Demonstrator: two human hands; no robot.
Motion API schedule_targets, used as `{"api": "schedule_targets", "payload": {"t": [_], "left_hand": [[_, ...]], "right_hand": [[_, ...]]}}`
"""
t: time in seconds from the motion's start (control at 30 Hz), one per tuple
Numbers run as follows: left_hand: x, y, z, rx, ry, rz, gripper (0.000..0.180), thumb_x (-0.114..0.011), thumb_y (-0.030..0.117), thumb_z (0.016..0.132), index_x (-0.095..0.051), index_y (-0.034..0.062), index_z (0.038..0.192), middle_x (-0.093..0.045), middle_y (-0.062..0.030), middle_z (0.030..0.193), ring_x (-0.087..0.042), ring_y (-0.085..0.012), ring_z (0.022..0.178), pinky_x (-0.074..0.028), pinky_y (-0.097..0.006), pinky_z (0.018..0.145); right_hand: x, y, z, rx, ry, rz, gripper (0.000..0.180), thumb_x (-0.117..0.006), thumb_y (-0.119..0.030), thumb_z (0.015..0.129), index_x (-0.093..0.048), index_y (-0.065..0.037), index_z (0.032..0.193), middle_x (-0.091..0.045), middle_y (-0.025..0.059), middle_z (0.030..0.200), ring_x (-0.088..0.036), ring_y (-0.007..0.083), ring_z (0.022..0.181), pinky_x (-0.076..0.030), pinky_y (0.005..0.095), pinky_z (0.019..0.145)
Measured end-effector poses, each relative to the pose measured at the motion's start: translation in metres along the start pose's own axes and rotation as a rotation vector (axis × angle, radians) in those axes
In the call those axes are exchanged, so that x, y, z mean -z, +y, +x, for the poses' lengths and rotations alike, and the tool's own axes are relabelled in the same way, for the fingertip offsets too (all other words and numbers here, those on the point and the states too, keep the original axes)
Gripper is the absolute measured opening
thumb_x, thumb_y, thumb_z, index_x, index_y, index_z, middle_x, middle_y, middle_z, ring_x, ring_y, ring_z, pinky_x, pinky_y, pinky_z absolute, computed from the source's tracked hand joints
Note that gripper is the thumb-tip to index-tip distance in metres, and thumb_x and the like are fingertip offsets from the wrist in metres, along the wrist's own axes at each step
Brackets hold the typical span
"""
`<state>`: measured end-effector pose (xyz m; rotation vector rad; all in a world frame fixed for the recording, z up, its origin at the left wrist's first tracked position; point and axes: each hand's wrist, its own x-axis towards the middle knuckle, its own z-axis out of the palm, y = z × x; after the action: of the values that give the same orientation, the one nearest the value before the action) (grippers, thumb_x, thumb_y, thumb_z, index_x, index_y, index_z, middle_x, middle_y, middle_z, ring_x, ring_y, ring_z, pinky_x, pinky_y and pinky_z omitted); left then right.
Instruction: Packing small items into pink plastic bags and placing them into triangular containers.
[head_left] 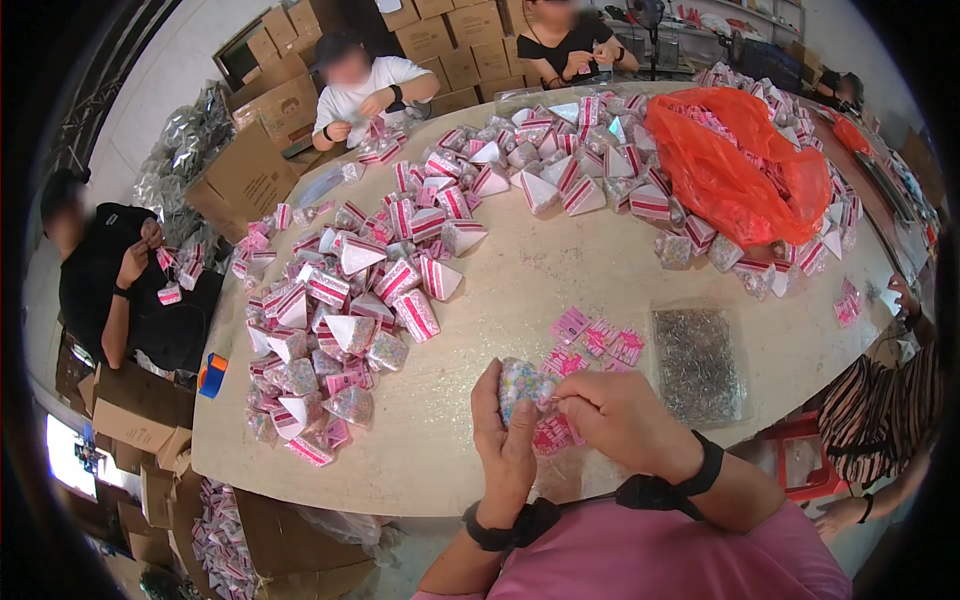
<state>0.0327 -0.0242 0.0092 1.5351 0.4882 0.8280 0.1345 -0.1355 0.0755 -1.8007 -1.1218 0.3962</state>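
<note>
Near the front edge of the table, my left hand (503,440) is closed around a small clear bag of pastel, multicoloured bits (520,386). Thumb and fingers of my right hand (618,418) pinch together at the bag's right end; whatever lies between those fingertips is too small to make out. Just beyond my hands lie several loose pink printed cards (600,338), and another pink card (552,436) shows partly under them. Right of the cards is a flat clear bag of thin dark metal pieces (697,365).
Finished-looking pink-and-white packets (350,290) are heaped on the left, with more packets (560,150) along the back. An open red plastic bag (740,165) sits back right. A blue-orange tape dispenser (212,375) stands at the left edge. Co-workers sit around; cardboard boxes (240,180) stand behind.
</note>
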Motion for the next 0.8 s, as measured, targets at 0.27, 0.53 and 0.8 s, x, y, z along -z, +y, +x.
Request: {"api": "schedule_targets", "payload": {"t": [0.27,0.53,0.8], "left_hand": [[0.0,-0.001,0.0,-0.038,-0.007,0.004,0.049,-0.052,0.016,0.09,-0.039,-0.0076,0.13,-0.046,-0.0187,0.123,-0.045,-0.0261,0.114,-0.034,-0.036,0.099],[-0.002,0.0,-0.001,-0.068,0.008,0.045,0.053,-0.054,0.021,0.09,-0.038,-0.0085,0.13,-0.045,-0.0198,0.123,-0.044,-0.0274,0.115,-0.033,-0.036,0.1],[-0.003,-0.002,0.001,-0.027,0.01,0.004,0.052,-0.054,0.019,0.09,-0.038,-0.0082,0.13,-0.045,-0.02,0.123,-0.044,-0.0276,0.115,-0.033,-0.037,0.1]], "right_hand": [[0.0,0.003,0.001,-0.099,0.065,0.113,0.01,-0.056,-0.006,0.082,-0.062,0.001,0.086,-0.061,0.0089,0.07,-0.056,0.012,0.061,-0.044,0.0271,0.054],[-0.003,0.004,0.0,-0.041,0.123,0.091,0.009,-0.055,-0.005,0.082,-0.062,0.0,0.084,-0.06,0.0102,0.067,-0.056,0.0145,0.057,-0.043,0.0281,0.052],[-0.01,0.009,0.0,0.07,0.173,-0.041,0.01,-0.054,-0.004,0.081,-0.062,-0.001,0.084,-0.061,0.013,0.07,-0.061,0.0247,0.059,-0.046,0.0324,0.052]]}}
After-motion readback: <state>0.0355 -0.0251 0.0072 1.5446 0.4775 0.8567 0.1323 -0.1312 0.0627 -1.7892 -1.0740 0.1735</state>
